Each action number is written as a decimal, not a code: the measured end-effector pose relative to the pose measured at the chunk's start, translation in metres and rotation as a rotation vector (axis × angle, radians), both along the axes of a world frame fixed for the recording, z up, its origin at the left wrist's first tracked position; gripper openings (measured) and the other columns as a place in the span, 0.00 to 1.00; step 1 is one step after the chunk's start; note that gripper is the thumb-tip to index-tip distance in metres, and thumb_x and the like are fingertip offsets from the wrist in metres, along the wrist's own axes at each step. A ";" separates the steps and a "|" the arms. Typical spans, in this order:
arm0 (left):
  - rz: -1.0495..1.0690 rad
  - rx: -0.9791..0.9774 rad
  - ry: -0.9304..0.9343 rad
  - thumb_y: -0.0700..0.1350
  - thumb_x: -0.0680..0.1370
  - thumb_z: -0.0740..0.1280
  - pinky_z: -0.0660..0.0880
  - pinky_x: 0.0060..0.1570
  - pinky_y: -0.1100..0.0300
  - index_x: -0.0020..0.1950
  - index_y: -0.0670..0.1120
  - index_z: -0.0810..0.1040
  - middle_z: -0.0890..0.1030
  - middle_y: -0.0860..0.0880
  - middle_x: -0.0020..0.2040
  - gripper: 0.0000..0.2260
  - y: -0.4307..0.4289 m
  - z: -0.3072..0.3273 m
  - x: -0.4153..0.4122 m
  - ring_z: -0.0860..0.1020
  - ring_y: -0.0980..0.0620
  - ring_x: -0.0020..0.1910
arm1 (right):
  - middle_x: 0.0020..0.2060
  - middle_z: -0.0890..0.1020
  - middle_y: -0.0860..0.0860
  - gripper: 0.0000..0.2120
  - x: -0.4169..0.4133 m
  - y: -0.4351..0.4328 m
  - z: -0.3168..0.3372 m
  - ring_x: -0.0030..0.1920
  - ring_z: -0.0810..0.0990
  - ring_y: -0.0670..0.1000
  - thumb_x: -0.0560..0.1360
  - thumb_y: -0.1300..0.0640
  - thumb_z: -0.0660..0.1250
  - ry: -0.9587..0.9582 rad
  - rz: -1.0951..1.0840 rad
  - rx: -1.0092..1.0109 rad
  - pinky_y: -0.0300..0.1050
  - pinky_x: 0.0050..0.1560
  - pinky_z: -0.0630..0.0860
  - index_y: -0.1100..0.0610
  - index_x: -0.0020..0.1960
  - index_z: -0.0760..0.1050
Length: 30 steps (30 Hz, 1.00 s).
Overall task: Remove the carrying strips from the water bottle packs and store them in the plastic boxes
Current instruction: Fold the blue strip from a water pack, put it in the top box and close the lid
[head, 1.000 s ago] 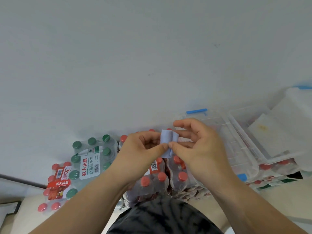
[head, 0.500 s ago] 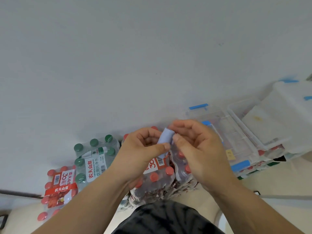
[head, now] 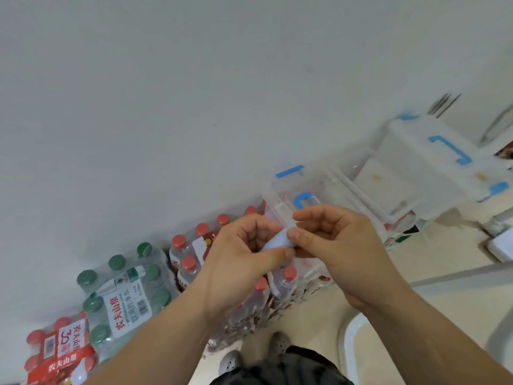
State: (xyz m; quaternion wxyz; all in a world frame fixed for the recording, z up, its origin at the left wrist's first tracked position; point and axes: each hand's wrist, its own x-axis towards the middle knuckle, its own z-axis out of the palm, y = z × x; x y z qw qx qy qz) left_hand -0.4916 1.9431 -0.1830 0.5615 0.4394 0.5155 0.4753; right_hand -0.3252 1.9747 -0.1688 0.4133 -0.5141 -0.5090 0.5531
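Observation:
A pale blue carrying strip (head: 277, 240), folded small, sits between both hands at chest height. My left hand (head: 244, 257) pinches its lower end with thumb and fingers. My right hand (head: 330, 240) pinches its upper end with the thumb on top. Below the hands stands a red-capped water bottle pack (head: 194, 262). A green-capped pack (head: 125, 290) with a white label strip lies to its left, and another red-capped pack (head: 58, 354) is at the far left. A clear plastic box (head: 291, 195) with blue latches sits just beyond my right hand.
More clear plastic boxes (head: 394, 184) and a white lid (head: 444, 151) with blue clips are stacked at the right on further bottle packs. A grey wall runs behind everything. My feet (head: 277, 343) stand on the pale floor below. A white rounded object (head: 355, 340) is at lower right.
The view has swung to the right and down, so the boxes sit nearer my hands. The strip has been folded tighter between my fingers.

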 end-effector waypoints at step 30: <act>-0.170 -0.015 0.076 0.32 0.74 0.71 0.80 0.45 0.60 0.44 0.49 0.86 0.87 0.46 0.44 0.12 0.151 0.016 0.282 0.86 0.50 0.45 | 0.41 0.88 0.52 0.04 0.280 0.112 -0.022 0.40 0.85 0.46 0.75 0.60 0.74 0.058 -0.225 0.026 0.39 0.42 0.81 0.55 0.49 0.85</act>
